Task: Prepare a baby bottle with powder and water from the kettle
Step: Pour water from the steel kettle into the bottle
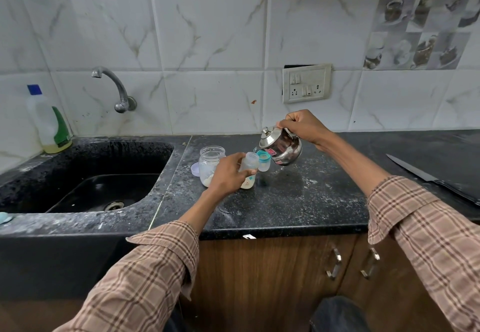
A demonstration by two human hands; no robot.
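Note:
My left hand grips a clear baby bottle that stands on the black counter, open at the top, with pale powder at its bottom. My right hand holds a small steel kettle by its handle, tilted left so its spout sits over the bottle's mouth. Just behind the bottle stands the teal bottle cap with its clear cover. An open glass jar of white powder stands left of my left hand, partly hidden by it, with its lilac lid beside it.
A black sink with a wall tap lies to the left, a dish-soap bottle in its corner. A large knife rests on the counter at far right. A wall socket sits behind the kettle. Cabinet doors below.

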